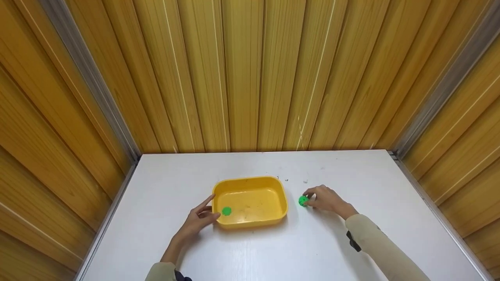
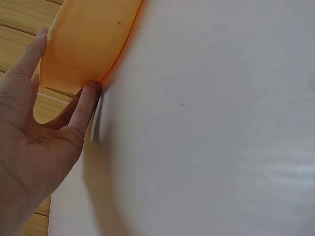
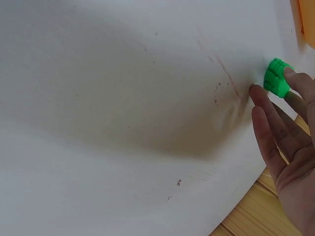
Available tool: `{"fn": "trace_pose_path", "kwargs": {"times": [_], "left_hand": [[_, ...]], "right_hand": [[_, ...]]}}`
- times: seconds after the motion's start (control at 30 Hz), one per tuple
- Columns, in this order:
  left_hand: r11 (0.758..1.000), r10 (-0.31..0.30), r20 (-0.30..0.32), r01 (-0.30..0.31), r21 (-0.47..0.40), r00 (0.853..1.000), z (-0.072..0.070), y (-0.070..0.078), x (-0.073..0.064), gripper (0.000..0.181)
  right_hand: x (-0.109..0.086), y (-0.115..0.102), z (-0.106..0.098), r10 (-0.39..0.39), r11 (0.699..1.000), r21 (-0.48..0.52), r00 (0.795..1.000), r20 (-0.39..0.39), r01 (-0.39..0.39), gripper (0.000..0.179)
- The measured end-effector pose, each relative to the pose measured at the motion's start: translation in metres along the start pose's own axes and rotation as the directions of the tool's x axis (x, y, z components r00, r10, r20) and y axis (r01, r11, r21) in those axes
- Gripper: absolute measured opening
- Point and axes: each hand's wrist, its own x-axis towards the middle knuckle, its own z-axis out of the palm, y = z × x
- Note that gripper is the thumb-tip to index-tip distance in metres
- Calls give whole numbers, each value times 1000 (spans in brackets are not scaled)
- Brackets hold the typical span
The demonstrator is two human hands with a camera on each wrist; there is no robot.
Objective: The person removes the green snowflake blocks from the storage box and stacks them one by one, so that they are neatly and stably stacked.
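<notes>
A yellow plastic basin, shallow with rounded corners, stands on the white table. My left hand holds its left end, one finger along the rim and the thumb at the near corner; the left wrist view shows these fingertips against the basin's wall. Inside the basin, near the left end, lies a flat green disc with a scalloped edge. Right of the basin, my right hand pinches a green round piece between thumb and fingers. In the right wrist view that piece looks ridged and layered.
The white tabletop carries small dark marks behind the right hand. Wood-patterned panels rise at the back and both sides, with grey metal strips at the corners.
</notes>
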Motion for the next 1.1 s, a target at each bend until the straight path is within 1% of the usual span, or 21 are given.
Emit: {"fn": "trace_pose_path", "kwargs": {"times": [0.23, 0.47, 0.6, 0.7, 0.97, 1.1], "left_hand": [[1000, 3, 10, -3, 6, 1000, 0, -2, -1, 75], [1000, 2, 16, -2, -16, 1000, 0, -2, 0, 74], [999, 8, 34, -7, -38, 999, -1, -1, 0, 75], [999, 6, 36, -5, -43, 999, -1, 0, -1, 75], [1000, -4, 17, 5, -28, 1000, 0, 1, 0, 74], [999, -1, 20, 1, -37, 1000, 0, 2, -1, 74]], "right_hand": [[0, -1, 1, -3, 1000, -2, 1000, -5, 3, 29], [0, -4, 1, 27, 1000, 8, 1000, 1, -27, 30], [0, -5, 0, 20, 999, -33, 1000, 2, -20, 30], [0, -5, -1, 22, 999, -49, 1000, 3, -22, 32], [0, -5, -1, 34, 999, -7, 999, 7, -34, 33], [-1, -6, 0, 39, 999, -1, 999, 8, -39, 31]]}}
